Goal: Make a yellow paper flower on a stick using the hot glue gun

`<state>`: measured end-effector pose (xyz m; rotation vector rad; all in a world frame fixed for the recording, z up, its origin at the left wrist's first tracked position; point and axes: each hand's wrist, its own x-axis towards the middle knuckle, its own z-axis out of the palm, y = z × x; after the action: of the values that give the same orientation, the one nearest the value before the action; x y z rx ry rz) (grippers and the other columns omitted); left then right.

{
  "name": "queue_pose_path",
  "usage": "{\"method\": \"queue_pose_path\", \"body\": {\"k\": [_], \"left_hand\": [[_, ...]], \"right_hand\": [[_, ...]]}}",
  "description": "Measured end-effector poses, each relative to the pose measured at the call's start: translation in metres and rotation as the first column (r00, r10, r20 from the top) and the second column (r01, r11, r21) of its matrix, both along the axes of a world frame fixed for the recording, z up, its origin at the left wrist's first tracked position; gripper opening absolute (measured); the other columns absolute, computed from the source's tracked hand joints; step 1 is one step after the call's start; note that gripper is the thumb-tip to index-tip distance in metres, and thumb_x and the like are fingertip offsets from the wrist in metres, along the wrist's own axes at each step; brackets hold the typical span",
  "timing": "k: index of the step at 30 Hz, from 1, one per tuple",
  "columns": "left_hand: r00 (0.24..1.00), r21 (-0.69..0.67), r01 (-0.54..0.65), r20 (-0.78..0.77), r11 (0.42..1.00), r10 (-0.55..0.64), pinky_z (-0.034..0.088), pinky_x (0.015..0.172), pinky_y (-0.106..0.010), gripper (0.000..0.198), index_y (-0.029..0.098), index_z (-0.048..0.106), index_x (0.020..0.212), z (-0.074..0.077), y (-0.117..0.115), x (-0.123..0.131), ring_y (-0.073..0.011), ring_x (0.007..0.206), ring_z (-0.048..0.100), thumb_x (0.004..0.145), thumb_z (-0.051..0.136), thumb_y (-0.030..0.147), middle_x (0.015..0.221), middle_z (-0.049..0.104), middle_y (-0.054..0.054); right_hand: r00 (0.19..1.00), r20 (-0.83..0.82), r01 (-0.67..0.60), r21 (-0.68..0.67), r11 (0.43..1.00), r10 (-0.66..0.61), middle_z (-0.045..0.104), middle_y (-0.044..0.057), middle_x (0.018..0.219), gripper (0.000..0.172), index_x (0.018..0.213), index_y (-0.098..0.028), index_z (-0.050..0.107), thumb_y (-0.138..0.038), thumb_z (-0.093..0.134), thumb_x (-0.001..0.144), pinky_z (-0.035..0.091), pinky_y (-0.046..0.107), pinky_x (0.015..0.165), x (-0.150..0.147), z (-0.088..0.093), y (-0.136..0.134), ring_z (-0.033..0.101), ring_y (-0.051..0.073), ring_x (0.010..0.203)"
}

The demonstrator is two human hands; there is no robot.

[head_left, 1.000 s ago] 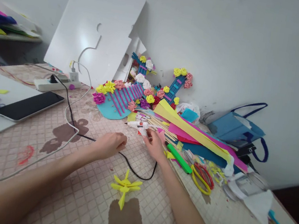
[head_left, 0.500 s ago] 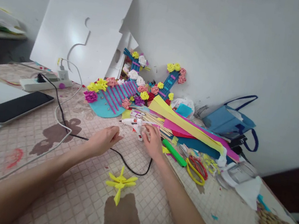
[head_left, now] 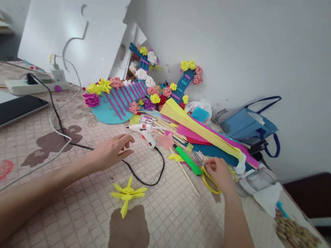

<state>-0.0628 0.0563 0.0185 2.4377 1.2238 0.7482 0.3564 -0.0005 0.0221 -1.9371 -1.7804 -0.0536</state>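
Note:
My left hand (head_left: 113, 151) hovers over the table left of the glue gun, its fingers curled and apart from the thumb, holding nothing. At the right, my right hand (head_left: 220, 172) is at the scissors with yellow handles (head_left: 210, 184); its fingers are bent over them and partly hide the red-handled pair. A white glue gun (head_left: 145, 131) lies on its side, its black cord looping between the hands. Nearer to me sits a yellow folded-paper star flower (head_left: 128, 194). A green cutter (head_left: 188, 160) lies just left of my right hand.
Behind are a flower-decorated guitar shape (head_left: 118, 102), yellow paper strips (head_left: 199, 125) and wooden sticks (head_left: 168, 127). A blue bag (head_left: 246, 126) stands at the wall. A phone (head_left: 7, 112) and power strip (head_left: 38, 86) are left; peanuts (head_left: 300, 244) lie right.
My right hand has left the glue gun and moved right to the scissors. My left hand stays near the same place, its fingers looser. The view has shifted slightly to the right.

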Motion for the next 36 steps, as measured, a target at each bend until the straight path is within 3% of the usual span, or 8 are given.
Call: {"method": "queue_pose_path", "body": {"k": [7, 14, 18, 22, 26, 32, 36], "left_hand": [[1.0, 0.004, -0.014, -0.022, 1.0, 0.014, 0.046, 0.066, -0.029, 0.025, 0.018, 0.05, 0.109, 0.0, 0.004, -0.004, -0.0171, 0.075, 0.061, 0.087, 0.049, 0.029, 0.089, 0.062, -0.005], [0.999, 0.006, -0.005, -0.046, 1.0, 0.005, 0.046, 0.066, -0.029, 0.024, 0.017, 0.054, 0.105, 0.004, 0.002, -0.002, -0.018, 0.074, 0.061, 0.087, 0.047, 0.032, 0.086, 0.064, -0.006], [0.998, 0.013, -0.009, -0.068, 1.0, 0.01, 0.045, 0.064, -0.028, 0.022, 0.017, 0.056, 0.102, 0.006, 0.001, -0.001, -0.0173, 0.072, 0.061, 0.087, 0.047, 0.031, 0.085, 0.065, -0.005], [0.998, 0.036, 0.038, -0.046, 0.999, -0.036, 0.045, 0.065, -0.027, 0.018, 0.016, 0.058, 0.093, 0.008, 0.0, -0.001, -0.0163, 0.072, 0.06, 0.087, 0.047, 0.029, 0.084, 0.064, -0.005], [0.993, 0.037, 0.115, 0.015, 0.993, -0.115, 0.047, 0.069, -0.028, 0.017, 0.016, 0.059, 0.088, 0.011, -0.004, 0.002, -0.0163, 0.076, 0.059, 0.086, 0.048, 0.029, 0.085, 0.063, -0.006], [0.986, -0.013, 0.163, 0.044, 0.987, -0.162, 0.046, 0.071, -0.028, 0.017, 0.015, 0.061, 0.086, 0.019, -0.012, 0.004, -0.0162, 0.078, 0.059, 0.085, 0.052, 0.03, 0.085, 0.063, -0.006], [0.979, -0.085, 0.199, 0.067, 0.976, -0.193, 0.045, 0.07, -0.026, 0.016, 0.015, 0.063, 0.085, 0.03, -0.015, 0.0, -0.0143, 0.077, 0.058, 0.082, 0.056, 0.03, 0.085, 0.065, -0.004]], "right_hand": [[1.0, -0.001, 0.013, -0.186, 0.982, -0.013, 0.062, 0.002, 0.074, 0.018, 0.078, -0.02, 0.054, -0.032, 0.064, 0.069, 0.045, 0.027, 0.06, 0.022, -0.01, -0.002, 0.059, 0.017, 0.065], [0.996, 0.038, 0.088, -0.166, 0.982, -0.082, 0.062, 0.003, 0.068, 0.019, 0.073, -0.02, 0.053, -0.036, 0.063, 0.069, 0.041, 0.028, 0.057, 0.016, -0.004, -0.003, 0.058, 0.019, 0.063], [0.998, 0.035, 0.062, -0.104, 0.993, -0.059, 0.063, 0.004, 0.076, 0.018, 0.074, -0.021, 0.054, -0.038, 0.055, 0.077, 0.043, 0.028, 0.061, 0.001, 0.008, -0.002, 0.059, 0.018, 0.068], [0.999, -0.002, -0.054, -0.027, 0.998, 0.054, 0.064, 0.003, 0.073, 0.019, 0.075, -0.021, 0.056, -0.038, 0.051, 0.082, 0.042, 0.028, 0.061, -0.026, 0.016, -0.002, 0.058, 0.017, 0.065], [0.969, -0.005, -0.245, -0.128, 0.961, 0.246, 0.065, 0.001, 0.071, 0.016, 0.076, -0.022, 0.056, -0.034, 0.051, 0.084, 0.039, 0.026, 0.057, -0.064, 0.011, -0.004, 0.058, 0.016, 0.062], [0.965, 0.185, -0.161, -0.148, 0.976, 0.187, 0.061, 0.002, 0.068, 0.011, 0.07, -0.022, 0.054, -0.026, 0.055, 0.08, 0.032, 0.027, 0.052, -0.093, -0.008, -0.003, 0.055, 0.017, 0.061], [0.959, 0.19, -0.175, -0.183, 0.967, 0.209, 0.06, 0.001, 0.067, 0.012, 0.071, -0.021, 0.052, -0.023, 0.05, 0.083, 0.032, 0.027, 0.053, -0.085, 0.001, -0.005, 0.054, 0.017, 0.06]]}}
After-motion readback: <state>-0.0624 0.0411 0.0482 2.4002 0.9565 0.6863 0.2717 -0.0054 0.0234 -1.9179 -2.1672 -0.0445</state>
